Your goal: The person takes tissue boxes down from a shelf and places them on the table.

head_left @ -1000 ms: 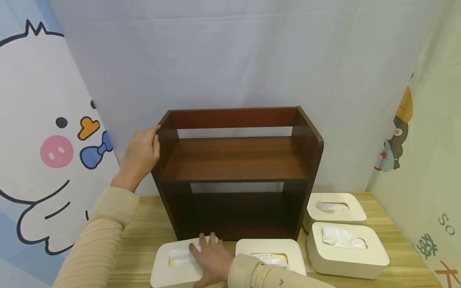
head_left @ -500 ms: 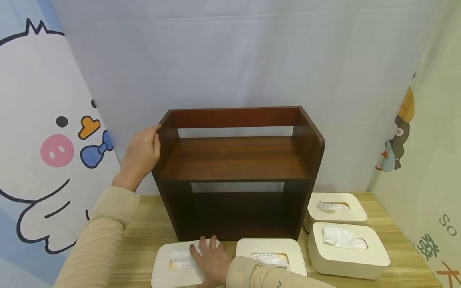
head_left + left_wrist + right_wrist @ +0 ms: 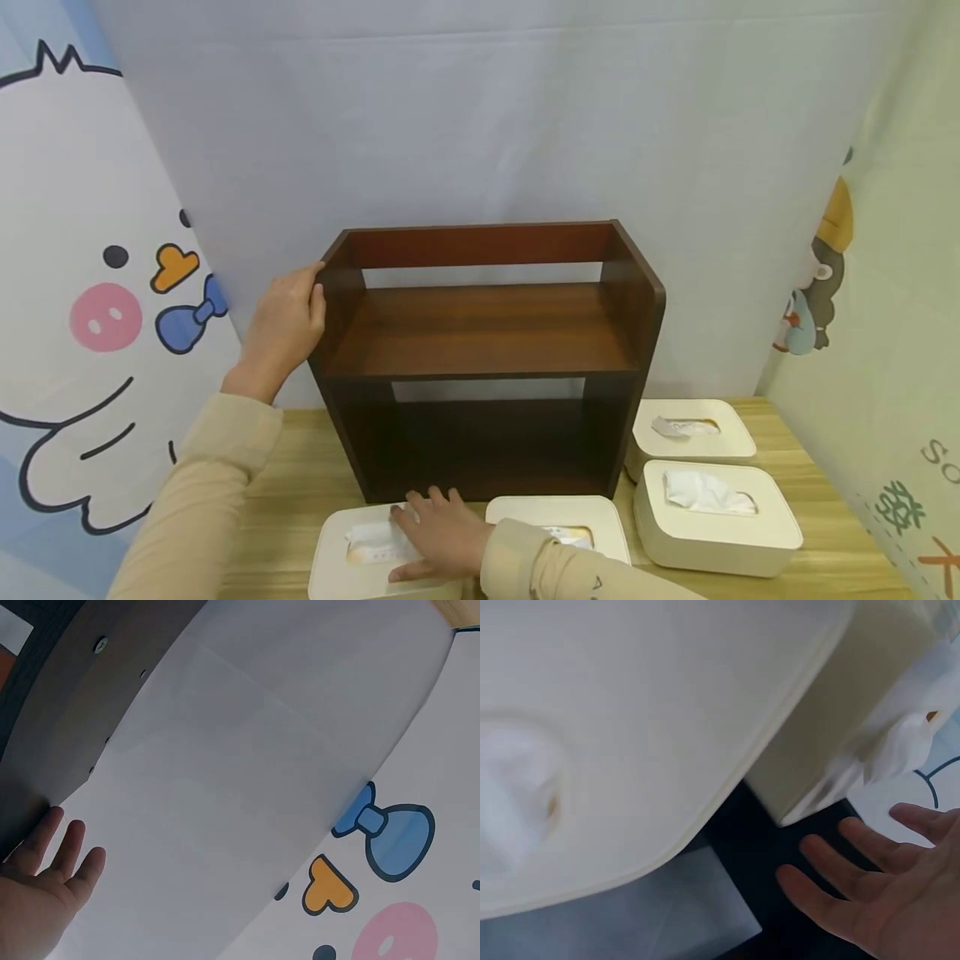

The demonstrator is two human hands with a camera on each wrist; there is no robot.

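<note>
A dark brown two-tier wooden shelf (image 3: 480,325) stands upright on the table. My left hand (image 3: 285,321) touches the upper part of its left side panel, with fingers relaxed; the left wrist view shows the fingers (image 3: 67,844) beside the panel (image 3: 97,682). Before the shelf, my right hand (image 3: 442,533) is spread over the right part of a cream tissue box (image 3: 337,575) with white tissue in its slot. In the right wrist view the fingers (image 3: 825,900) are apart and hold nothing. Another cream tissue box (image 3: 551,510) sits under the right forearm, partly hidden by the sleeve.
Two more cream tissue boxes stand right of the shelf: a front one (image 3: 720,542) and a rear one (image 3: 690,446). The wood-grain table (image 3: 292,467) meets a pale cloth wall (image 3: 487,117) behind. Printed cloths hang at both sides.
My right hand's thumb has spread out over the lid of the left tissue box, and the hand sits slightly farther right on it. My left hand stays at the shelf's side panel.
</note>
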